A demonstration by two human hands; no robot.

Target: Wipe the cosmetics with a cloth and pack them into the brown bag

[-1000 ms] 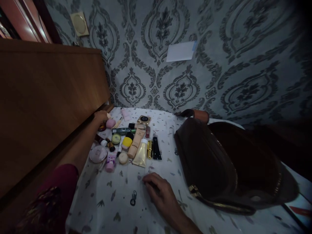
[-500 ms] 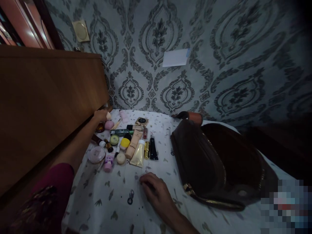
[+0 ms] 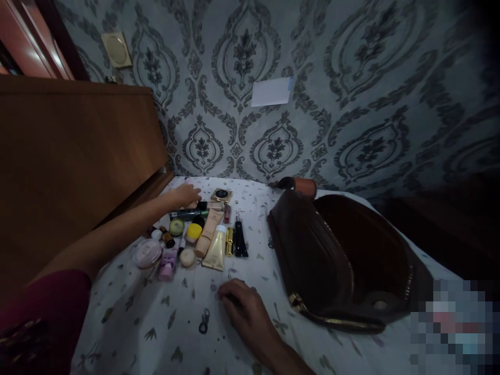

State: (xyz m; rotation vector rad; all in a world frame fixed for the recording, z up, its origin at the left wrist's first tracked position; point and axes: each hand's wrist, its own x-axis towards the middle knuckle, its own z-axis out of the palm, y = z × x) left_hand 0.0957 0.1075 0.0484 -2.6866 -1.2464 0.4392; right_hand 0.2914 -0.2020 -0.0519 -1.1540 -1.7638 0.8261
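My left hand reaches to the back of the cosmetics, fingers curled downward beside the gold compact; whatever is in them is hidden. Under its wrist lies a green tube. Nearer are a green-lidded jar, a yellow-lidded jar, a beige tube, a cream tube with a white cap, a gold lipstick and a black tube. My right hand rests on the cloth in front of them, fingers loosely closed, with nothing visible in it.
A dark brown bag lies at the right, with a brown strap roll behind it. Wooden furniture borders the left side, and the patterned wall stands behind. White printed cloth covers the surface.
My left hand has moved right from the furniture's edge, over where the pink tube lay; that tube is no longer visible. My right hand stays on the cloth. The view has shifted slightly.
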